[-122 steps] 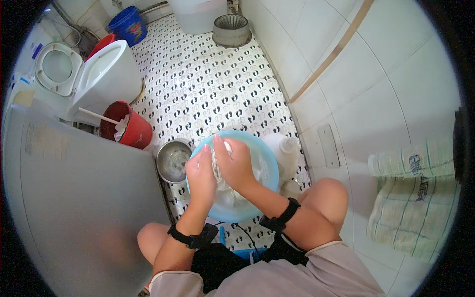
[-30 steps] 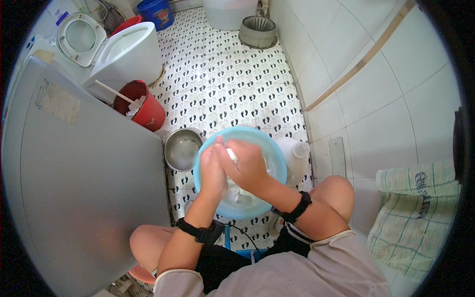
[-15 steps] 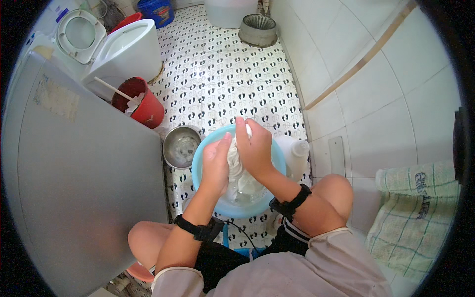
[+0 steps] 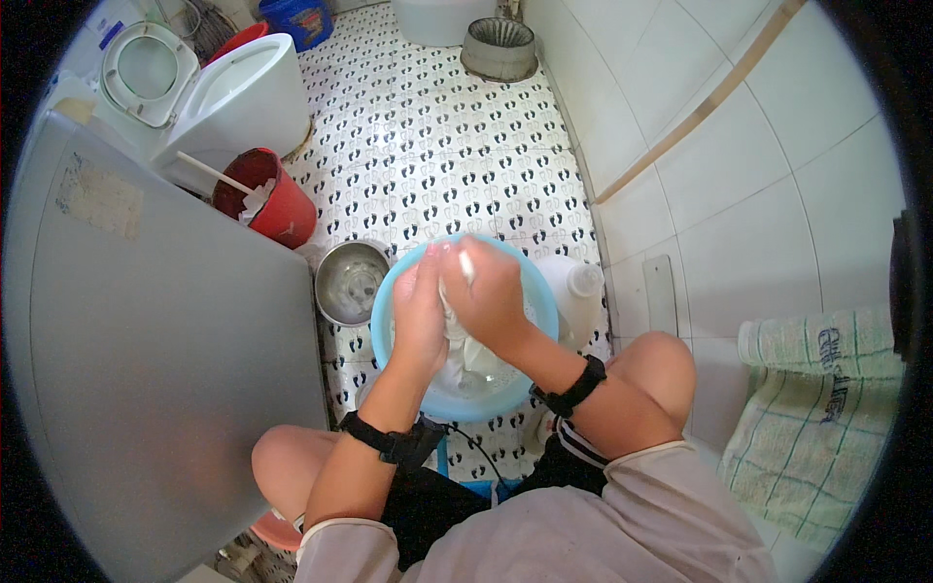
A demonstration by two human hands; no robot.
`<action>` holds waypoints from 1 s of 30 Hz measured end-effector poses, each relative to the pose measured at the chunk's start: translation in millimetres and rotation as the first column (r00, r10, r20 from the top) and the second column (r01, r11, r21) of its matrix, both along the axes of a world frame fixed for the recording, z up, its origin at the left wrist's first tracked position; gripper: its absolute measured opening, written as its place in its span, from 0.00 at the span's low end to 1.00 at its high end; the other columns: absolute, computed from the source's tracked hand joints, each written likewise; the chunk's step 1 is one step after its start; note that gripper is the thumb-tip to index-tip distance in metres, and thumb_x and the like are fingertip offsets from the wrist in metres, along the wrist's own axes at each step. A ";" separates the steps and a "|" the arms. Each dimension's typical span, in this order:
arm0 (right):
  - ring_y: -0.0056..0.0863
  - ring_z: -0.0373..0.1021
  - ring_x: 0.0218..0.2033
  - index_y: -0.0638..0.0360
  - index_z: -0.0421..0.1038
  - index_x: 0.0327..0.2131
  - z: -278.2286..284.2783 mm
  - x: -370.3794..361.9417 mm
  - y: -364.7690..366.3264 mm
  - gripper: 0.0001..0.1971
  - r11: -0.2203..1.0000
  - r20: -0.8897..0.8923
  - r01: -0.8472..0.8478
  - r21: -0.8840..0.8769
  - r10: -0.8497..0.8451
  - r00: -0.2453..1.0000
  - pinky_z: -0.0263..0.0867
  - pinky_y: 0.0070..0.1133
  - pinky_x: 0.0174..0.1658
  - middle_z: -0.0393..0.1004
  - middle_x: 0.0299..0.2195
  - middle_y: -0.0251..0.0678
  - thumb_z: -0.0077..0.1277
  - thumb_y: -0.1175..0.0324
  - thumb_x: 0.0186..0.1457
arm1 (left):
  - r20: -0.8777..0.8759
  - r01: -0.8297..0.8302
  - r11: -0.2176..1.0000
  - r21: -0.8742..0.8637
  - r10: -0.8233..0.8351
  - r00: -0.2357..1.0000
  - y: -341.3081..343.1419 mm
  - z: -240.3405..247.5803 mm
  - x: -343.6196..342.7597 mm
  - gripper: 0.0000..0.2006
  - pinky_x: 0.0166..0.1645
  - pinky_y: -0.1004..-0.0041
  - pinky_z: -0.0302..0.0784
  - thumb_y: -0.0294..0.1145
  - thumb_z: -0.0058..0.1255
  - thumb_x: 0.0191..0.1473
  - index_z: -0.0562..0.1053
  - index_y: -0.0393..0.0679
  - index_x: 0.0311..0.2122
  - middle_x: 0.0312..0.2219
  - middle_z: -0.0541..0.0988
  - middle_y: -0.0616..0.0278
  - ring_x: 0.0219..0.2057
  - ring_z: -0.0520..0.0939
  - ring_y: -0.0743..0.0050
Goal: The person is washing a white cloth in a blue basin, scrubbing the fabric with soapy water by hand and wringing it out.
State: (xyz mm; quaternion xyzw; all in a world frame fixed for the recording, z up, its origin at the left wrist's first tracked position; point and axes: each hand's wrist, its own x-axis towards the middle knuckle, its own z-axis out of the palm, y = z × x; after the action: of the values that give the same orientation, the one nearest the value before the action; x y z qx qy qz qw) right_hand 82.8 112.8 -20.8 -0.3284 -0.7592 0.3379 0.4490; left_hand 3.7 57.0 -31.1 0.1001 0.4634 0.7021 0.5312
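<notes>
A light-blue basin (image 4: pixel 381 340) stands on the floor between my knees, with sudsy water in it. White cloth (image 4: pixel 468 361) hangs down into the basin from between my hands. My left hand (image 4: pixel 419 313) is closed on one side of the cloth. Pressed against it, my right hand (image 4: pixel 483 296) grips the other side, and a white bit of cloth pokes out by its knuckles. The fingertips of the right hand are slightly smeared by motion. Most of the gripped cloth is hidden by the hands.
Left of the basin sits a steel bowl (image 4: pixel 351 283); right of it, a white plastic jug (image 4: pixel 581 291). A red bin (image 4: pixel 292 209), a toilet (image 4: pixel 255 102) and a grey panel (image 4: pixel 185 350) line the left. A checked towel (image 4: pixel 826 428) hangs at the right wall.
My hands have drawn closer together, with the right one shifted left and turned over the cloth. The whole view has moved slightly.
</notes>
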 end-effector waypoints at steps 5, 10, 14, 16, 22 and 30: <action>0.46 0.64 0.17 0.63 0.65 0.19 2.8 -0.4 2.3 0.13 0.965 0.010 0.110 -0.237 -0.111 0.994 0.58 0.33 0.21 0.66 0.16 0.48 0.51 0.66 0.52 | 0.090 0.036 0.999 0.004 -0.036 0.995 0.1 6.4 -4.0 0.11 0.38 0.75 0.74 0.40 0.41 0.61 0.70 0.43 0.37 0.33 0.77 0.63 0.33 0.78 0.77; 0.45 0.63 0.15 0.63 0.63 0.18 -6.4 7.5 10.9 0.16 0.993 -0.003 0.061 -0.104 -0.062 0.998 0.57 0.33 0.21 0.64 0.14 0.48 0.48 0.64 0.55 | 0.005 0.036 0.999 -0.016 -0.035 0.999 5.0 9.6 7.9 0.12 0.39 0.75 0.74 0.40 0.41 0.61 0.70 0.42 0.38 0.32 0.77 0.62 0.33 0.78 0.76; 0.45 0.64 0.16 0.62 0.62 0.18 -4.2 6.4 3.1 0.15 0.996 -0.006 0.065 -0.064 -0.065 0.998 0.58 0.34 0.21 0.64 0.14 0.47 0.48 0.64 0.54 | 0.140 -0.052 0.998 -0.019 0.054 0.989 6.5 13.9 7.9 0.15 0.32 0.79 0.71 0.43 0.40 0.62 0.71 0.42 0.31 0.27 0.76 0.66 0.27 0.76 0.82; 0.47 0.65 0.18 0.64 0.63 0.20 2.6 8.0 -5.2 0.15 0.971 0.027 -0.140 0.195 0.137 0.990 0.59 0.34 0.22 0.65 0.16 0.49 0.47 0.64 0.55 | 0.102 -0.055 0.998 -0.032 0.058 0.993 4.2 1.0 3.1 0.15 0.32 0.78 0.72 0.43 0.40 0.62 0.72 0.42 0.32 0.28 0.76 0.66 0.28 0.76 0.81; 0.45 0.63 0.18 0.64 0.63 0.21 -11.7 3.6 5.3 0.13 0.990 0.030 0.058 -0.131 -0.055 0.998 0.58 0.33 0.23 0.66 0.17 0.49 0.51 0.66 0.52 | 0.096 -0.009 1.000 -0.020 0.011 0.995 6.3 8.6 8.3 0.15 0.31 0.79 0.71 0.42 0.40 0.62 0.72 0.41 0.34 0.28 0.76 0.66 0.27 0.75 0.82; 0.51 0.65 0.20 0.63 0.63 0.20 -5.1 -0.6 4.5 0.13 0.968 0.005 0.101 -0.230 -0.102 0.995 0.59 0.37 0.24 0.66 0.18 0.52 0.50 0.65 0.52 | 0.052 0.019 1.000 0.002 -0.019 0.998 1.2 0.1 3.1 0.13 0.38 0.75 0.75 0.38 0.41 0.61 0.71 0.40 0.41 0.33 0.77 0.62 0.32 0.79 0.75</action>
State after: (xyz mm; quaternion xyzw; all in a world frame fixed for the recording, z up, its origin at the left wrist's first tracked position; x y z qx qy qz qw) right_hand 82.2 117.4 -25.9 -0.4153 -0.6956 0.4012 0.4275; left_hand 6.8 58.2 -31.1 0.0863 0.4480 0.6997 0.5498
